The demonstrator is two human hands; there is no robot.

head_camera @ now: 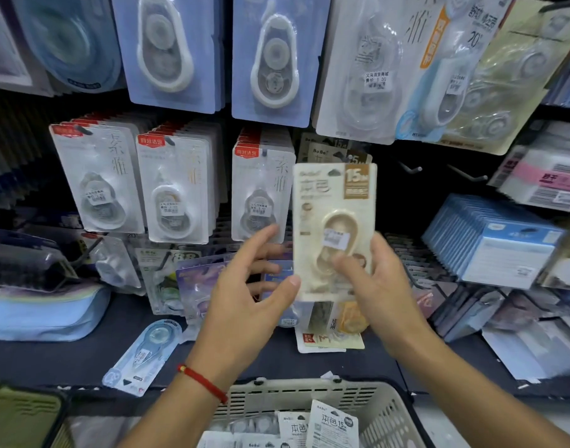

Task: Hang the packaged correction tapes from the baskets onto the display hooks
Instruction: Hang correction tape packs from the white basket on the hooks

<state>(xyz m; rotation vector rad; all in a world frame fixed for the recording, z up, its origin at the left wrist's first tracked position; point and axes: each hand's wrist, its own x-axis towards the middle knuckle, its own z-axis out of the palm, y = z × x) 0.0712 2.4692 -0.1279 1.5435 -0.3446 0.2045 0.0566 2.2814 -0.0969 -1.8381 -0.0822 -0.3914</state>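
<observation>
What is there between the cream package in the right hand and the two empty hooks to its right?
In the head view nothing: between the cream package, held by the right hand, and the empty hooks only dark back panel shows.

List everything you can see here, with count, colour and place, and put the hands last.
cream correction tape pack: one, cream, held upright at centre before the hooks.
white packs: three full hook rows, white with red tags, middle left.
blue card packs: two rows, pale blue, top centre.
bare hooks: two, dark, right of the held pack.
basket: one, grey, bottom centre, holding more packs.
loose blue pack: one, light blue, lying on the shelf, lower left.
left hand: fingers spread, thumb at the pack's lower left corner.
right hand: grips the pack's lower half.
</observation>
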